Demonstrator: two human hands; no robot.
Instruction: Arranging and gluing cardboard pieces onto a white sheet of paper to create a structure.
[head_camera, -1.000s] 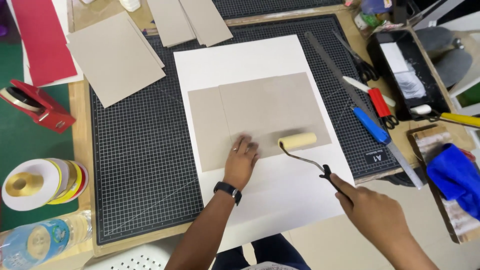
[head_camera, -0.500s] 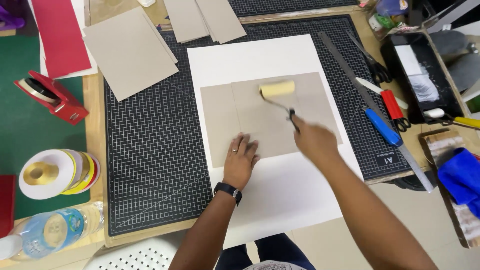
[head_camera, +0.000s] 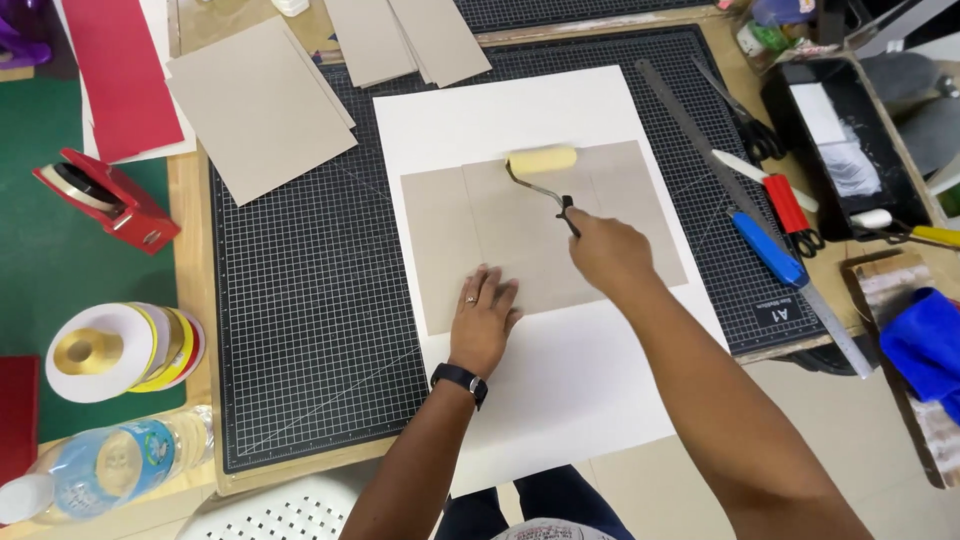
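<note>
Head view, looking straight down on the bench: the right hand (head_camera: 605, 250) is wrapped shut around the dark handle of a roller (head_camera: 541, 160), whose yellow foam head sits across the top edge of the grey boards (head_camera: 520, 230). Those boards lie flat on a white sheet (head_camera: 560, 380), and the sheet lies on a black gridded mat (head_camera: 300, 320). The left hand (head_camera: 484, 318) is spread open, palm down, fingers flat on the lower edge of the boards, pinning them, with nothing gripped. A dark watch (head_camera: 460, 380) sits on that wrist.

Off to the right, on the mat's edge, a long metal ruler (head_camera: 700, 130) runs diagonally, with scissors (head_camera: 745, 120), a blue cutter (head_camera: 765, 250) and a red-handled tool (head_camera: 790, 210) just beside it. A black tray (head_camera: 790, 100) stands further right, and a blue cloth (head_camera: 925, 345) lies at the bench's right end.

Top left, a loose grey card (head_camera: 255, 105) overlaps the mat's corner, red paper (head_camera: 120, 70) beyond it. A red tape dispenser (head_camera: 100, 200), ribbon rolls (head_camera: 120, 350) and a plastic bottle (head_camera: 110, 465) line the left side.
</note>
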